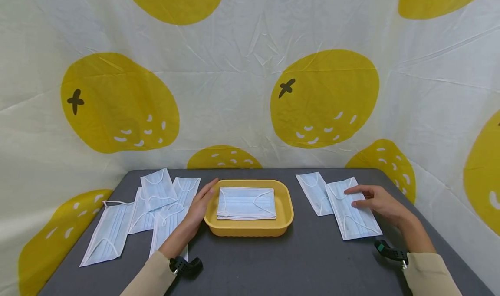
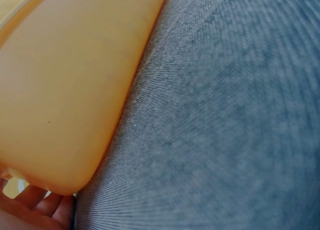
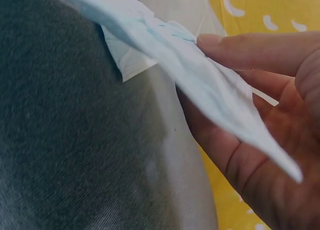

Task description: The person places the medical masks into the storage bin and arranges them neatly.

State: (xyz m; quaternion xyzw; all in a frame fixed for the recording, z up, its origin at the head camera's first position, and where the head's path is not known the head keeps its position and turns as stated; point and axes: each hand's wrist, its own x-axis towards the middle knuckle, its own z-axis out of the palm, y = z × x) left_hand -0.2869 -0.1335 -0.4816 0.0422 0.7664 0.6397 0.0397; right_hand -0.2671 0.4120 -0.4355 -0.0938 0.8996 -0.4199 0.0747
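Table (image 1: pixel 273 261): dark grey cloth surface. Tray (image 1: pixel 287 220): plain yellow. Face masks (image 1: pixel 246 202): pale blue, pleated, with white ear loops. Backdrop (image 1: pixel 242 92): cream fabric printed with large yellow fruit shapes, white flecks and dark stem marks. Sleeves (image 1: pixel 429 272): beige.

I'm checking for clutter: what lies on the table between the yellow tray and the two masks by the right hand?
Nothing: between the tray and the two masks, the head view shows only bare grey table.
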